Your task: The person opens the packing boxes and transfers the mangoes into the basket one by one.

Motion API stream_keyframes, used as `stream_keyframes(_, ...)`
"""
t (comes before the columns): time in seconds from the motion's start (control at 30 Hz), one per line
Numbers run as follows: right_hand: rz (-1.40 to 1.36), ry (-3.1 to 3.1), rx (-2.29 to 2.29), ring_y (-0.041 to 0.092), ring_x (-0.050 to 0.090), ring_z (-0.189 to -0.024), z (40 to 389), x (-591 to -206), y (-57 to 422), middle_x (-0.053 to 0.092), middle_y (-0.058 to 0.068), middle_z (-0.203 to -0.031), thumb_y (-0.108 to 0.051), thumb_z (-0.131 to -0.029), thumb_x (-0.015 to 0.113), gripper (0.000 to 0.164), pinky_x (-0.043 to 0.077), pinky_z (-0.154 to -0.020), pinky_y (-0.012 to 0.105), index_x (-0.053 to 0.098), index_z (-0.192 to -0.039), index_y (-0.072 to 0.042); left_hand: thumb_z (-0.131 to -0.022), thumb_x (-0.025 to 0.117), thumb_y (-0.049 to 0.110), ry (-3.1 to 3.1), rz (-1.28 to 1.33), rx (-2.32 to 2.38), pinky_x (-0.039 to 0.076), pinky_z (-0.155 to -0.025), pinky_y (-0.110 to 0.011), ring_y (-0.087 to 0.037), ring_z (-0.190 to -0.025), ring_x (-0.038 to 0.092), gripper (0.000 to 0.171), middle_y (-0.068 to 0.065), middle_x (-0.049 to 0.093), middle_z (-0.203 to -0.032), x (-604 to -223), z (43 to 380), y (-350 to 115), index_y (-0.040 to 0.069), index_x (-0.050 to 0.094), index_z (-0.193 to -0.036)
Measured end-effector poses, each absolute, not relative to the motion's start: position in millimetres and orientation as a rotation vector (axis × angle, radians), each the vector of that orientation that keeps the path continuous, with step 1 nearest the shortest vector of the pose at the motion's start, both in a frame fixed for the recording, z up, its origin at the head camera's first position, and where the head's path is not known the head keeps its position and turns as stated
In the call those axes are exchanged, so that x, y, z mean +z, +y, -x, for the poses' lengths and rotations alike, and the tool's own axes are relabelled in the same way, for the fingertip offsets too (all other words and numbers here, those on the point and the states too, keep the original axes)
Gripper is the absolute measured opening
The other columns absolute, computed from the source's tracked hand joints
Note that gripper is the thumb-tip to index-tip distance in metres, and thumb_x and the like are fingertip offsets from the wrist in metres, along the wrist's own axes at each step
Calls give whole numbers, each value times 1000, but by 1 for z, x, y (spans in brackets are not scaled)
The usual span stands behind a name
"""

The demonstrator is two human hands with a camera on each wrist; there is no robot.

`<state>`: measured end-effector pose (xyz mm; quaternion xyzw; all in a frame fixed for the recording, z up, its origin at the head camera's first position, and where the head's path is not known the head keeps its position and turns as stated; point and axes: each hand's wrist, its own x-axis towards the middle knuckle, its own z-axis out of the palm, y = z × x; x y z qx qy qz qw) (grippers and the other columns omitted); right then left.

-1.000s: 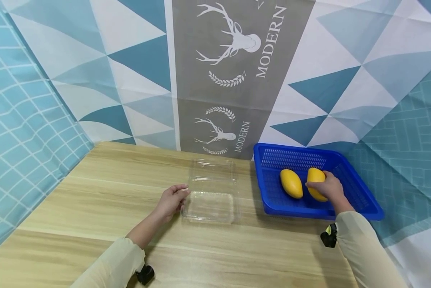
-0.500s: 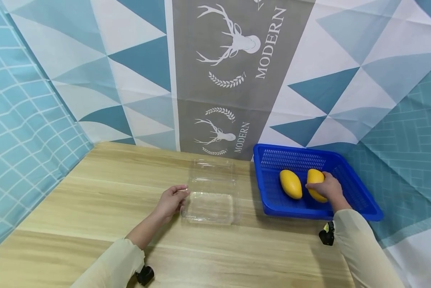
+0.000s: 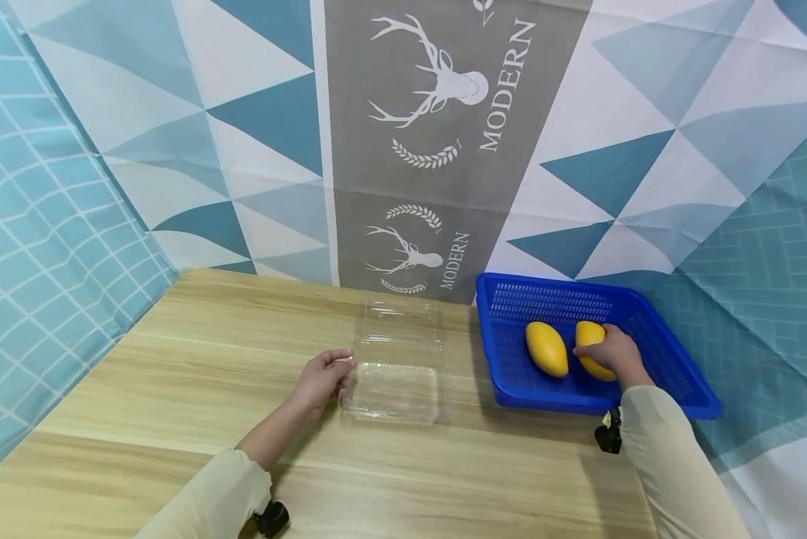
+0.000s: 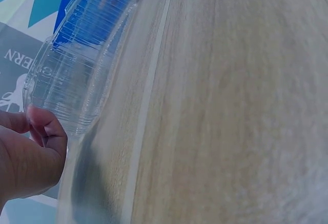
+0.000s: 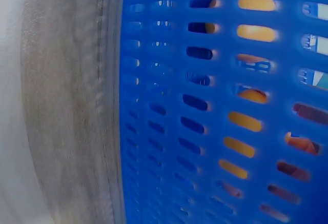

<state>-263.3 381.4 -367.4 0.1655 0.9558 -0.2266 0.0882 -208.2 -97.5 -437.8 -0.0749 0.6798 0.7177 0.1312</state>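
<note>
A clear plastic clamshell box (image 3: 397,393) lies on the table with its lid folded back toward the wall. My left hand (image 3: 323,382) pinches the box's left rim between thumb and fingers, which the left wrist view shows close up. Inside the blue basket (image 3: 538,402), my right hand (image 3: 615,354) grips a yellow mango (image 3: 588,335) from its right side. A second mango (image 3: 547,349) lies just left of it on the basket floor. Through the basket's slots in the right wrist view, only bits of yellow mango (image 5: 241,146) and fingers show.
The wooden table (image 3: 208,389) carries both the box and the basket, with the basket at the back right. A patterned cloth wall (image 3: 269,150) rises directly behind, and tile-print sheets (image 3: 46,224) close in the sides.
Both hands keep their holds, and the mangoes and box stay in place. My right forearm and its wrist camera have shifted slightly left; the head view tilts a little.
</note>
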Motion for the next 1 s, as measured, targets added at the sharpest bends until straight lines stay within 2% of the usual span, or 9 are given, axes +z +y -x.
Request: stream_keyframes(1.0, -503, 2775, -712, 52, 34, -118, 272, -382, 379, 25, 41, -137, -27, -86, 62, 88, 32, -103, 62, 8, -142, 15, -94, 54, 14, 1972, 234, 2086, 40, -51, -14, -4, -60, 45, 43, 4, 51, -75, -440, 210, -97, -1, 41, -132)
